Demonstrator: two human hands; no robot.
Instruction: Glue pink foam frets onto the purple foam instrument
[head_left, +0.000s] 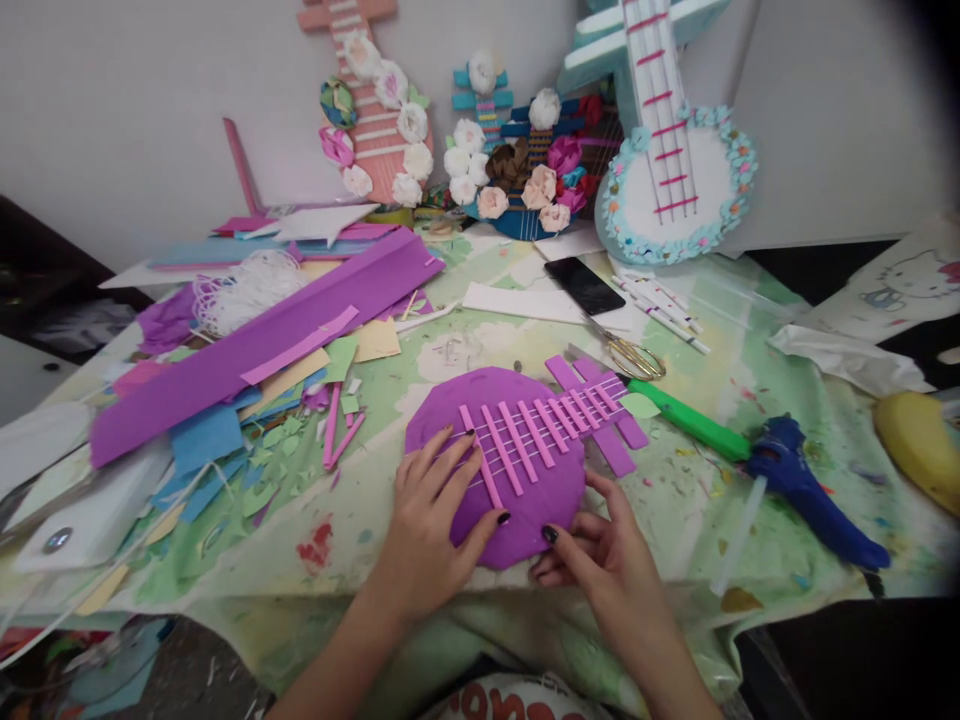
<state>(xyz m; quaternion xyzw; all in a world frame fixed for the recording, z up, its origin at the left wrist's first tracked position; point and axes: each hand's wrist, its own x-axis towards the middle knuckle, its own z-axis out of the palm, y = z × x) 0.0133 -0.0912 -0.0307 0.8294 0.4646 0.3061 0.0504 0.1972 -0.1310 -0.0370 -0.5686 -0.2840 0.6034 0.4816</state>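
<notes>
A purple foam guitar shape (525, 490) lies flat on the table near me, with pink strips and white strings across its round body and neck. My left hand (431, 520) rests on its left part, fingers spread flat over the strings and strips. My right hand (600, 545) is at the lower right rim of the round body, its thumb pressing on the edge and its fingers curled beside and under the foam.
A blue glue gun (806, 490) and a green-handled tool (694, 420) lie to the right, scissors (630, 355) and a phone (583, 285) behind. A long purple foam sheet (255, 350) and paper scraps (277, 460) cover the left. Finished decorated guitars (675, 170) lean on the wall.
</notes>
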